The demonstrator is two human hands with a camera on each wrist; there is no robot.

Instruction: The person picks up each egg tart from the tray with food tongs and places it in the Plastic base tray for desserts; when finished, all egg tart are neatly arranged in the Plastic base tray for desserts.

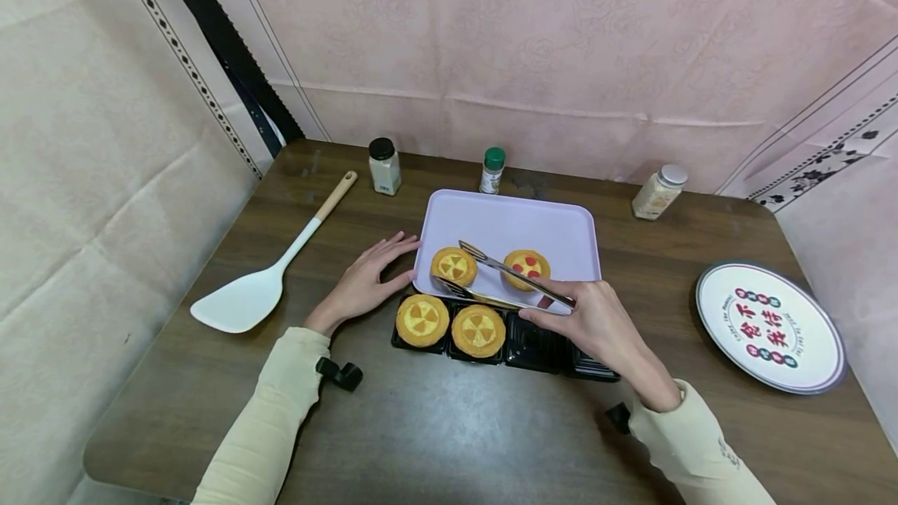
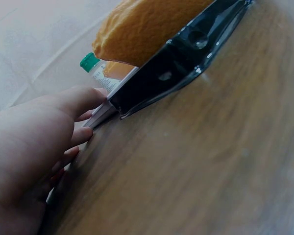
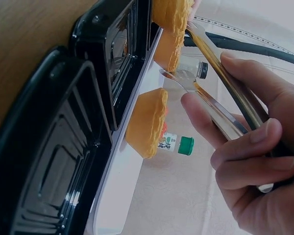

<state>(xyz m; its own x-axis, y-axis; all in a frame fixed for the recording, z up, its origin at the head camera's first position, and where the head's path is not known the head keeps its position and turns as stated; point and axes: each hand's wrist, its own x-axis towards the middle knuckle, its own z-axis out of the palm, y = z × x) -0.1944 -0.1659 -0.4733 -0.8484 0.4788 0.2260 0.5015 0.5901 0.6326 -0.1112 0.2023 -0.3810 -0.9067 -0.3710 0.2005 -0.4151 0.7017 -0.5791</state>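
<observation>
My right hand (image 1: 596,326) grips metal tongs (image 1: 517,271), whose two arms stand apart. In the head view their tips lie on either side of a yellow-topped tart (image 1: 449,262); whether they touch it I cannot tell. That tart and another with red pieces (image 1: 528,262) sit on a pale lilac tray (image 1: 515,217). The left hand (image 1: 368,279) has its fingers extended and touches the tray's left edge. Along the tray's near side runs a black plastic container (image 1: 536,345); its two left compartments hold yellow-topped tarts (image 1: 422,320), while the right ones hold none.
A white spatula (image 1: 245,298) with a wooden handle lies on the left of the wooden table (image 1: 421,435). Behind stand a black-capped jar (image 1: 384,170), a green-capped bottle (image 1: 493,174) and a silver-capped jar (image 1: 658,195). White plates with red characters (image 1: 772,369) are at right.
</observation>
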